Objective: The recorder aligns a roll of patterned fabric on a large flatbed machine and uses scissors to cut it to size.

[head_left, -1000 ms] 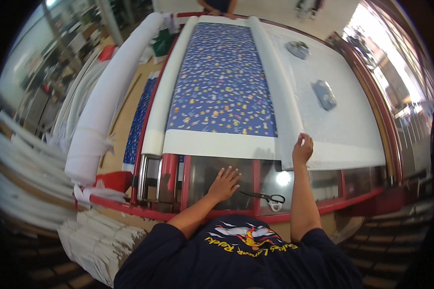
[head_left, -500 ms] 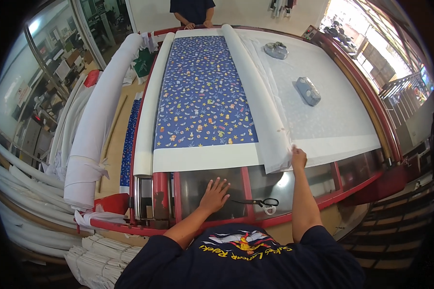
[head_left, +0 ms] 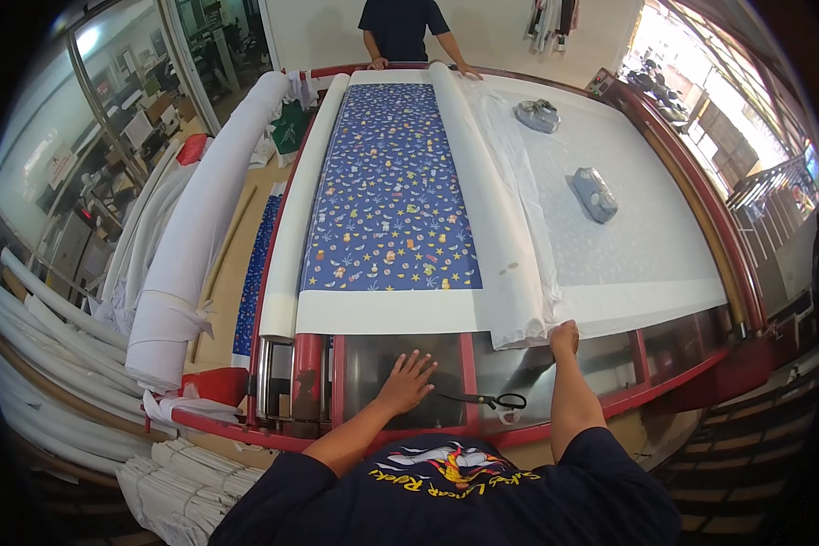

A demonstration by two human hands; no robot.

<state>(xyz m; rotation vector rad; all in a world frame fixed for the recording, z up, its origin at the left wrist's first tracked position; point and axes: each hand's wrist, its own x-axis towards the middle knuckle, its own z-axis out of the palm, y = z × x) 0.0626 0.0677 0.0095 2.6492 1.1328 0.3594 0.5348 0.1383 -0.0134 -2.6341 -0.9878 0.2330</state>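
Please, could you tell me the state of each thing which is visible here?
Left hand: open, palm down
Right hand: closed at the white sheet's near edge
White sheet: wrinkled along its left part
Blue printed fabric: spread flat
Scissors: lying down, blades apparently closed
Leftmost large roll: rolled up, tied near its lower end
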